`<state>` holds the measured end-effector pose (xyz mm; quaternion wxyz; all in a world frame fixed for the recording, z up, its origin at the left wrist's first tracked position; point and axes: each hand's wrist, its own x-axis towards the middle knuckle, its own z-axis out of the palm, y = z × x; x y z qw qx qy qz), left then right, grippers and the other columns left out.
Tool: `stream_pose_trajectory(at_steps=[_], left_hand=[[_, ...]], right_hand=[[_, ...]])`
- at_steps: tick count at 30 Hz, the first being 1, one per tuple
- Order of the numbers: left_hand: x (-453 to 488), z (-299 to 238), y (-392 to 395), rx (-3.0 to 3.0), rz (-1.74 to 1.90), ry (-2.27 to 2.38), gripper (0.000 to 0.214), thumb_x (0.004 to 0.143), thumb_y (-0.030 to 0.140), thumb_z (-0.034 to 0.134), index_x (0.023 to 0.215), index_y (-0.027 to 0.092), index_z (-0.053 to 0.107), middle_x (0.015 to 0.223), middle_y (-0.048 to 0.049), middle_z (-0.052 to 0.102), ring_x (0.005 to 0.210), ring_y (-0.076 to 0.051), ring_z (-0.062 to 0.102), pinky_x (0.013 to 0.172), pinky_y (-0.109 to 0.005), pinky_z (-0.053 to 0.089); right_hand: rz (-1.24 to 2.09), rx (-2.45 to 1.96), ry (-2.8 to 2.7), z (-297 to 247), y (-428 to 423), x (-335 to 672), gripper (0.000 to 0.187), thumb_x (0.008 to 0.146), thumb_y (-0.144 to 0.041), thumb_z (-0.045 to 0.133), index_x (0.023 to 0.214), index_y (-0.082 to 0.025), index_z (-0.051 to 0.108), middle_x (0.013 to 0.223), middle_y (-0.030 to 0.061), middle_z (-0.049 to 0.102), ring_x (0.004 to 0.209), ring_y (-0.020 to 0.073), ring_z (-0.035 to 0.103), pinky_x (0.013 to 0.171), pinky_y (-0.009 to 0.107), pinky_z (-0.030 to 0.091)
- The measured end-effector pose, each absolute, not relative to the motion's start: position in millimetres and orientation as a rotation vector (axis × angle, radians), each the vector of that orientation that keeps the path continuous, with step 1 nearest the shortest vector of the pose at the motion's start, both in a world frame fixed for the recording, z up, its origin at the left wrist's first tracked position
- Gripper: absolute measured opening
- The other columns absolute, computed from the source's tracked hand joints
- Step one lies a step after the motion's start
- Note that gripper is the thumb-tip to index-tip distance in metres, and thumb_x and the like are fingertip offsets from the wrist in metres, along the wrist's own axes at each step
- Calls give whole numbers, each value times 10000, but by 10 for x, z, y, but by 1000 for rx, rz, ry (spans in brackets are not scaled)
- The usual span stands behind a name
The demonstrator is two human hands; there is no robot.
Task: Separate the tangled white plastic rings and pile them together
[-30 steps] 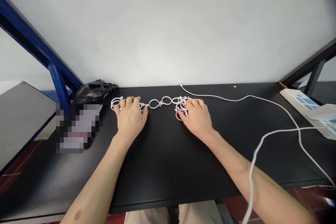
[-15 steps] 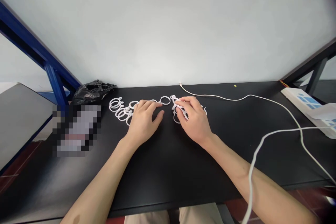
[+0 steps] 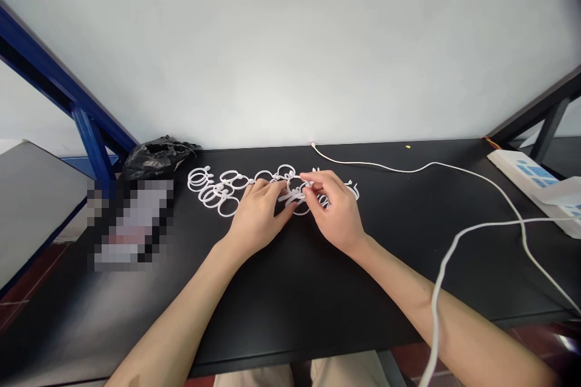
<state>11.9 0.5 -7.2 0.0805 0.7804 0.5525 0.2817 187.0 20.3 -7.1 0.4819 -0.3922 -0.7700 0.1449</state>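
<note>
White plastic rings with small eyelets, looking like curtain rings, lie on a black table [image 3: 281,290]. A loose group of rings [image 3: 200,179] spreads to the left of my left hand [image 3: 256,214]. Its thumb and fingers close around a slim white part of a ring, partly hidden by the fingers. Close beside it, my right hand [image 3: 333,205] pinches a raised white ring [image 3: 297,178] between thumb and index finger. More white rings [image 3: 353,190] lie beneath and behind my right hand, mostly covered.
A crumpled black plastic bag [image 3: 158,157] sits at the back left, with a blurred flat object [image 3: 134,221] before it. A white cable [image 3: 447,254] crosses my right forearm. At the far right lies a white-and-blue package [image 3: 535,178]. A pale wall [image 3: 290,54] rises behind.
My right hand has brought a ring up and left toward my left hand. My left hand has shifted slightly right, and its thumb and fingers have closed in on a white part.
</note>
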Motion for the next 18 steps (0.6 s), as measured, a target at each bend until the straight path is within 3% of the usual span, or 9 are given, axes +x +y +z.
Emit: stream_pose_trajectory(at_steps=[4, 11, 18], left_hand=[[110, -91, 21, 2372, 831, 1687, 158, 946, 267, 507, 1006, 191, 632, 932, -69, 707, 909, -246, 569, 834, -410, 463], [89, -84, 31, 2373, 857, 1743, 153, 897, 137, 519, 945, 183, 657, 899, -47, 726, 903, -240, 576, 824, -390, 467], [50, -36, 35, 2290, 952, 1911, 164, 911, 181, 521, 947, 181, 681, 856, -49, 716, 842, -231, 589, 768, -349, 454]], right_hand=[[327, -934, -1913, -54, 198, 1870, 211, 948, -160, 513, 1093, -218, 655, 1023, 46, 665, 756, 129, 630, 723, 290, 571], [289, -941, -1914, -41, 193, 1881, 188, 949, -156, 523, 1025, -217, 684, 960, 30, 684, 694, 114, 597, 627, 260, 515], [316, -999, -1902, -89, 227, 1910, 184, 951, -156, 537, 1017, -215, 697, 918, 11, 683, 627, 102, 558, 650, 261, 503]])
